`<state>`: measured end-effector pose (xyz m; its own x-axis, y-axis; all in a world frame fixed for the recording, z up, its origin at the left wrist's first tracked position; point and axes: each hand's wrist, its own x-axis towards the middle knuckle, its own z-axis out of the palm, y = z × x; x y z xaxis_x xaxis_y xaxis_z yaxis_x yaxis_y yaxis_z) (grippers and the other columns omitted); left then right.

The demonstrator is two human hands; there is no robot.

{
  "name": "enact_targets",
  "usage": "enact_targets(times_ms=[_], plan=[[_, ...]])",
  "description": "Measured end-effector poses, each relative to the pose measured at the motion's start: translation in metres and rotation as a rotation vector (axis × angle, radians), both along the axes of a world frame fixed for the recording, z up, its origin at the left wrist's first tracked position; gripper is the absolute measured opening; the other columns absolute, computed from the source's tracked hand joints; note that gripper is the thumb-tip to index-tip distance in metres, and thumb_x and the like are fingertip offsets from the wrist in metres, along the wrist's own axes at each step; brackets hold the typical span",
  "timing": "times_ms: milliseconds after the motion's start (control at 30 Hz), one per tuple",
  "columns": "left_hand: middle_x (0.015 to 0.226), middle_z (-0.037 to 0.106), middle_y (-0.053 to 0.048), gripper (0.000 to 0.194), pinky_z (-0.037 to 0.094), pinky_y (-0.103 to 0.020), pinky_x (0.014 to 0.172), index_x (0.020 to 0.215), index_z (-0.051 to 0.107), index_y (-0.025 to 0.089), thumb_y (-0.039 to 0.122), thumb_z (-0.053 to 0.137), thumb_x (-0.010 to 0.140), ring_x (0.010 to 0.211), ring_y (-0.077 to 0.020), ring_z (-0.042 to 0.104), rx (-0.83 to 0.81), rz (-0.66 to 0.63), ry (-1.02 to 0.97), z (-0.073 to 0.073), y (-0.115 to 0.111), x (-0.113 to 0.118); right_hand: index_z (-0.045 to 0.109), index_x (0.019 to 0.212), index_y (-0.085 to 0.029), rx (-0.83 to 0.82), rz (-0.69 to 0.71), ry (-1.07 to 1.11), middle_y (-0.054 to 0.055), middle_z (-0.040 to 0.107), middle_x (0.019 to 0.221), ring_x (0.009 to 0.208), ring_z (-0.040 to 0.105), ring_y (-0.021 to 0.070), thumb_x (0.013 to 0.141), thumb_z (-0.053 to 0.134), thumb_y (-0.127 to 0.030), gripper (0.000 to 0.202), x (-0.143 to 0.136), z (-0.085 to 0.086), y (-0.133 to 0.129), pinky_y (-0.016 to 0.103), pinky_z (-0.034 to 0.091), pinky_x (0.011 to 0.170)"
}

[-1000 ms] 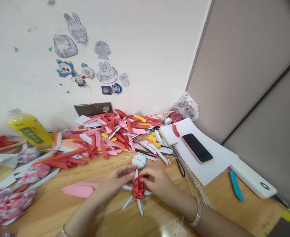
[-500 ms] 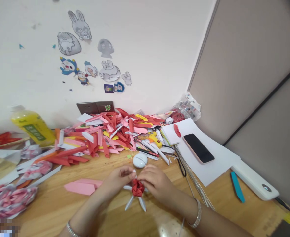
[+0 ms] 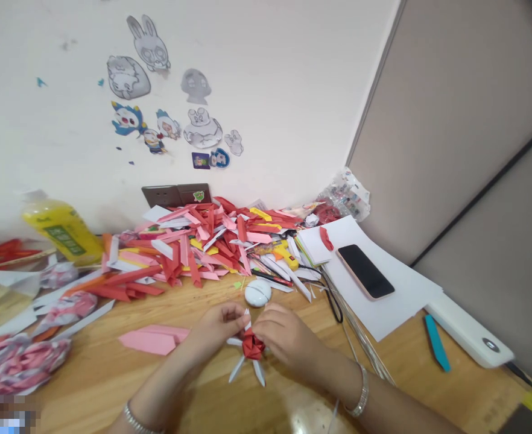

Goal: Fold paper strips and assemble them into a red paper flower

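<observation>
Between my hands is a folded paper piece with a red centre and several narrow white arms spreading from it. My left hand pinches a white arm at its top, thumb and forefinger pressed together. My right hand is closed at the piece's upper right side, its fingertips on the paper and partly hidden. Just beyond my hands lies a white rounded object. Folded pink paper rests on the desk to the left of my left forearm.
A large heap of folded red, pink, white and yellow strips lines the wall, with a yellow glue gun and a yellow bottle. At right are a phone on white sheets, thin wires, a white device and a teal strip.
The fingers of my right hand have shifted slightly at the paper piece, and a little more of its white top arm shows. My left hand keeps its pinch.
</observation>
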<state>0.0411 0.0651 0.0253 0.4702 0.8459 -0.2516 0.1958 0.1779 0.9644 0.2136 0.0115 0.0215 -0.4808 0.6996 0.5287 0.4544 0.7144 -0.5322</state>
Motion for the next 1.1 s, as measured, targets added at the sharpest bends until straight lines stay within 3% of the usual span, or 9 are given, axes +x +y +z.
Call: enact_targets(times_ms=[100, 200, 433, 600, 700, 867, 1100], plan=[[0.057, 0.059, 0.003, 0.039, 0.041, -0.026, 0.058, 0.062, 0.057, 0.016, 0.052, 0.070, 0.059, 0.056, -0.0142, 0.055, 0.018, 0.008, 0.008, 0.000, 0.000, 0.000, 0.060, 0.091, -0.018, -0.223, -0.136, 0.146, 0.005, 0.062, 0.085, 0.082, 0.054, 0.0172, 0.085, 0.051, -0.014, 0.012, 0.000, 0.000, 0.000, 0.030, 0.044, 0.076], [0.059, 0.061, 0.002, 0.038, 0.042, -0.027, 0.059, 0.065, 0.060, 0.016, 0.052, 0.071, 0.058, 0.058, -0.0155, 0.057, 0.024, -0.002, 0.016, 0.001, -0.001, 0.001, 0.061, 0.103, -0.021, -0.365, -0.154, 0.217, 0.003, 0.064, 0.090, 0.087, 0.057, 0.0166, 0.081, 0.058, -0.012, 0.024, 0.000, 0.001, 0.002, 0.030, 0.043, 0.082], [0.053, 0.056, 0.004, 0.037, 0.042, -0.027, 0.058, 0.058, 0.057, 0.017, 0.052, 0.069, 0.059, 0.054, -0.0136, 0.053, 0.067, 0.004, 0.049, 0.002, 0.002, 0.001, 0.070, 0.090, -0.019, -0.220, -0.024, 0.169, 0.004, 0.064, 0.084, 0.085, 0.056, 0.0162, 0.086, 0.054, -0.018, 0.016, 0.002, 0.002, 0.003, 0.028, 0.042, 0.080], [0.056, 0.057, 0.003, 0.033, 0.042, -0.028, 0.059, 0.062, 0.056, 0.017, 0.049, 0.067, 0.060, 0.056, -0.0146, 0.053, 0.079, -0.003, 0.073, -0.001, 0.003, 0.000, 0.068, 0.098, -0.020, -0.345, -0.084, 0.212, 0.005, 0.063, 0.089, 0.088, 0.057, 0.0165, 0.087, 0.053, -0.020, 0.019, 0.001, 0.005, 0.001, 0.028, 0.043, 0.080], [0.056, 0.055, 0.004, 0.031, 0.040, -0.028, 0.058, 0.061, 0.055, 0.017, 0.046, 0.065, 0.061, 0.055, -0.0143, 0.051, 0.095, -0.021, 0.085, -0.002, 0.002, 0.002, 0.068, 0.090, -0.017, -0.406, -0.120, 0.199, 0.005, 0.063, 0.088, 0.087, 0.056, 0.0162, 0.089, 0.048, -0.020, 0.020, -0.001, 0.004, 0.001, 0.028, 0.042, 0.079], [0.055, 0.049, 0.005, 0.026, 0.037, -0.026, 0.056, 0.059, 0.052, 0.018, 0.043, 0.059, 0.064, 0.055, -0.0131, 0.047, 0.148, -0.036, 0.110, 0.004, -0.005, 0.008, 0.063, 0.076, -0.016, -0.387, -0.192, 0.184, 0.002, 0.060, 0.077, 0.077, 0.054, 0.0138, 0.087, 0.046, -0.011, 0.021, -0.004, 0.000, 0.001, 0.025, 0.041, 0.072], [0.054, 0.046, 0.006, 0.025, 0.036, -0.026, 0.055, 0.058, 0.049, 0.019, 0.042, 0.055, 0.066, 0.054, -0.0133, 0.045, 0.190, -0.019, 0.149, 0.009, -0.009, 0.012, 0.058, 0.068, -0.017, -0.349, -0.143, 0.167, 0.001, 0.057, 0.074, 0.077, 0.053, 0.0138, 0.084, 0.052, -0.011, 0.018, -0.005, 0.006, -0.001, 0.025, 0.040, 0.073]])
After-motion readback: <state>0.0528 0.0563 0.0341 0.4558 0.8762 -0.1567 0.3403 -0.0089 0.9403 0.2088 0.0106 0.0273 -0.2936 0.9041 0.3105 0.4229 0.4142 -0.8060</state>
